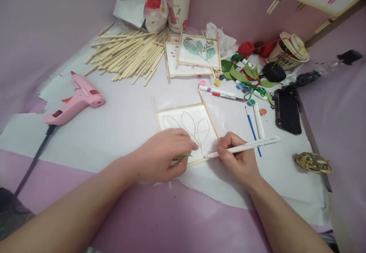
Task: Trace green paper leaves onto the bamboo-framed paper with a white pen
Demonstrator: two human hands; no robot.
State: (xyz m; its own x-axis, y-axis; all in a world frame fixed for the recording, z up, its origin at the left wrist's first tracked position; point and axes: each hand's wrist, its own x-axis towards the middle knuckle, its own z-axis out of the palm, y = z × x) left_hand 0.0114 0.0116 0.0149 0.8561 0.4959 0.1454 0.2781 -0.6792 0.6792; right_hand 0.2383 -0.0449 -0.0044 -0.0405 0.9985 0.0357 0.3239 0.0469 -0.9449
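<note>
**Pen on the leaf panel**

Closest to me, my right hand [238, 160] is clenched around a slim white pen [243, 146], its tip touching the lower right corner of the square paper panel framed in wooden sticks [187, 125]. My left hand [162, 155] presses down on the panel's lower left part and pinches a small green leaf piece [183, 155] against it. Black leaf outlines show on the paper. Just right of the panel I see a blue-handled brush [251, 127] and a white marker [259, 120], then a black phone [287, 111]. Off left lies a pink glue gun [76, 100]. Farther back, a finished green-leaf panel [198, 50] and a heap of loose wooden sticks [128, 54].
</note>
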